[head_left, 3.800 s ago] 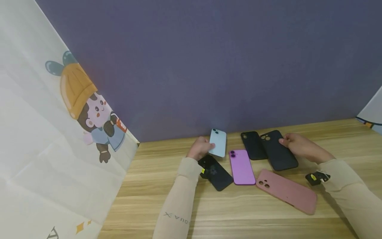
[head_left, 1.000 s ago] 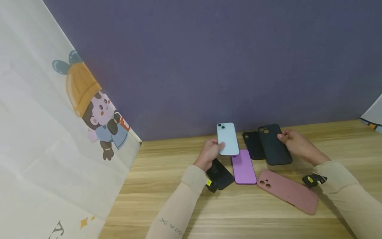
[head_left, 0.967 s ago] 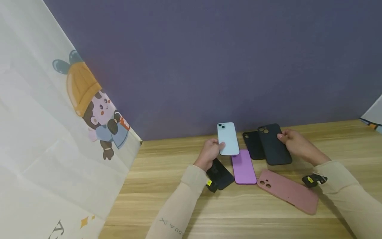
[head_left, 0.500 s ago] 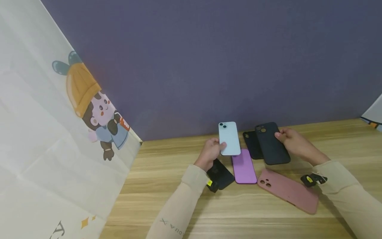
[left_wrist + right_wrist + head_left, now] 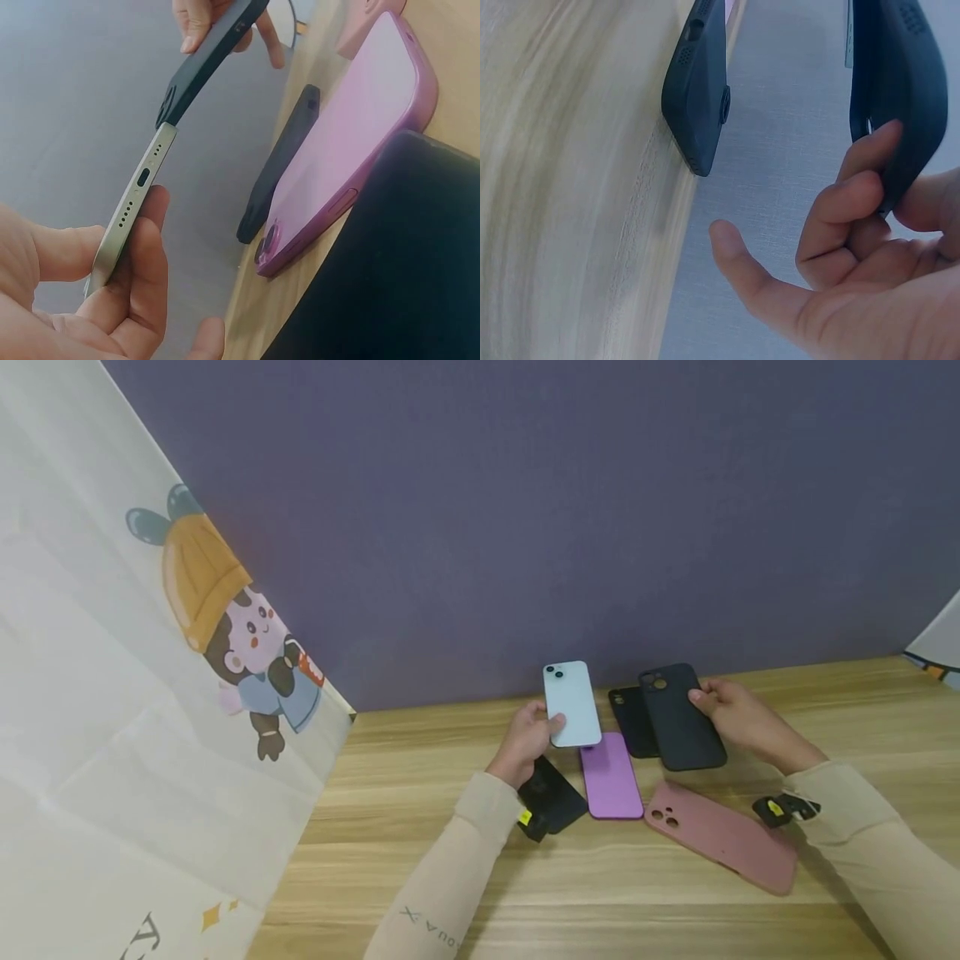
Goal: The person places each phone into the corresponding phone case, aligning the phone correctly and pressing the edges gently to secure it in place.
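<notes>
In the head view my left hand pinches a pale blue phone by its lower left side, thumb on the back, camera end up. The phone overlaps the top of a purple phone. In the left wrist view its bottom edge with the charging port faces the camera. My right hand grips a black phone case by its right edge, thumb on the outer back. The right wrist view shows that case raised off the table, its hollow inside facing left toward the pale blue phone.
Another black case lies on the wooden table, partly behind the held one. A dark phone or case sits under my left wrist. A pink case lies at front right. A grey-purple panel stands behind.
Over the last few seconds the pale blue phone has been raised and moved right, over the purple phone. The black case has shifted up and left slightly. Both grips stay the same.
</notes>
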Motion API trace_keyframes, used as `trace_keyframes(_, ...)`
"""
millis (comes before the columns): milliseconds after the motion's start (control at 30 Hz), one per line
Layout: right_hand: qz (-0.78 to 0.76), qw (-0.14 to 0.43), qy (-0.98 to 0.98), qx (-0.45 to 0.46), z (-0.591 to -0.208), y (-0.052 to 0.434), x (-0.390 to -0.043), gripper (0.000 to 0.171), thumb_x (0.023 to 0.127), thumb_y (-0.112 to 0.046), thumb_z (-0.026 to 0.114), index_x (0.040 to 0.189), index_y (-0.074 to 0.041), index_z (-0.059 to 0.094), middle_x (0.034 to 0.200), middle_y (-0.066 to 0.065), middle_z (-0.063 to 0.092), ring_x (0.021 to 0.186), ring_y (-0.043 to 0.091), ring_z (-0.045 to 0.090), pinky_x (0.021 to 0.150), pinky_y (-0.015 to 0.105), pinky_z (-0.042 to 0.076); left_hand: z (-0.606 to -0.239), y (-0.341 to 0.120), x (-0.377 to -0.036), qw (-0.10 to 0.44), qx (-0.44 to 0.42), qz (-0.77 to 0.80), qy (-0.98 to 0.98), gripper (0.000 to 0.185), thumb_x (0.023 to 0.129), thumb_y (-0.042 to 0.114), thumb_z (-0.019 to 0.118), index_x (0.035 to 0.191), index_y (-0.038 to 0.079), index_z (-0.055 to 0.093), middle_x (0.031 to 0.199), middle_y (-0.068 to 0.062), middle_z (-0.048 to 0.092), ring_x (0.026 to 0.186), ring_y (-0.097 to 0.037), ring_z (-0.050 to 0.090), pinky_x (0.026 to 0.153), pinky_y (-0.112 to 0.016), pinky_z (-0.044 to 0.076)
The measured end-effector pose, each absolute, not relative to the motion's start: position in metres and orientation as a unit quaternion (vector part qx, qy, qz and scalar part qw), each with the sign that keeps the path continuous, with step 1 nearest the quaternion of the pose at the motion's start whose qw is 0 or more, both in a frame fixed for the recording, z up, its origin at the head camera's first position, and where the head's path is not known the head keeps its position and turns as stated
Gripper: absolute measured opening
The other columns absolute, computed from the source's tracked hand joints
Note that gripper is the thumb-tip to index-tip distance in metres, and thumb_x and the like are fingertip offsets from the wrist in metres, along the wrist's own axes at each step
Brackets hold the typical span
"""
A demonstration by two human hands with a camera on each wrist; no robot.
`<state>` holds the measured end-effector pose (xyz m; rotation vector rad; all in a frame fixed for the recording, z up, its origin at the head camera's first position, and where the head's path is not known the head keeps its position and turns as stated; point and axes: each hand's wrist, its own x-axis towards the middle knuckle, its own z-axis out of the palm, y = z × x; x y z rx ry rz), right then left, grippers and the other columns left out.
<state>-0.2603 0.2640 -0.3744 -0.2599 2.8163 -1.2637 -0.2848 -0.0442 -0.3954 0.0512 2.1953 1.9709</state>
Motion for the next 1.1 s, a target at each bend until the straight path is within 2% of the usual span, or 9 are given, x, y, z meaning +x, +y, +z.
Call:
trace_keyframes(633, -0.412, 0.015, 0.906, -0.094, -0.3749, 0.2581, -0.2592, 0.044, 0.114, -0.031, 0.027, 0.108, 0.007, 0.047, 0.083, 0.009, 0.051, 0.071, 0.017, 0.049, 0.061, 0.031, 0.039, -0.3899, -0.0435, -0.2851, 0.094, 0.021, 0.669, 0.737, 0.016, 0.1, 0.014, 0.063, 0.111, 0.003, 0.06, 0.099, -0.008, 0.07, 0.084, -0.014, 0.062, 0.08, -0.025, 0.048)
trace_keyframes(1100, -0.413, 0.013, 0.906, -0.097, -0.3725, 0.2582, -0.2584, 0.046, 0.114, -0.032, 0.028, 0.111, 0.008, 0.049, 0.082, 0.009, 0.055, 0.069, 0.016, 0.051, 0.06, 0.031, 0.04, -0.3863, -0.0424, -0.2824, 0.097, 0.024, 0.669, 0.736, 0.011, 0.099, 0.014, 0.064, 0.106, 0.006, 0.06, 0.094, -0.003, 0.067, 0.084, -0.013, 0.061, 0.084, -0.025, 0.045)
